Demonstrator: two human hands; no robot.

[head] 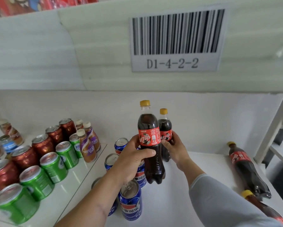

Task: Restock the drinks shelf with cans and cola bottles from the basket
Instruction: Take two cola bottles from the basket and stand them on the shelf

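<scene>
- The left hand grips the nearer cola bottle around its label and waist, thumb across the front, and holds it upright in the air above the white shelf (likely so it can be set down on its base).
- The right hand is wrapped round the second cola bottle just behind the first; this one is also upright, and its base appears to be at or very near the shelf, though the first bottle hides the contact.
- Two more bottles sit at the right: one bottle near the upright post, and another bottle in front of it, partly covered by the grey sleeve.
- Blue cans stand in a line under the left forearm, so the bottles seemingly belong in the open space beside them.
- Further left, green cans, red cans and coffee bottles stand in rows by kind.
- The basket is not in view.
</scene>
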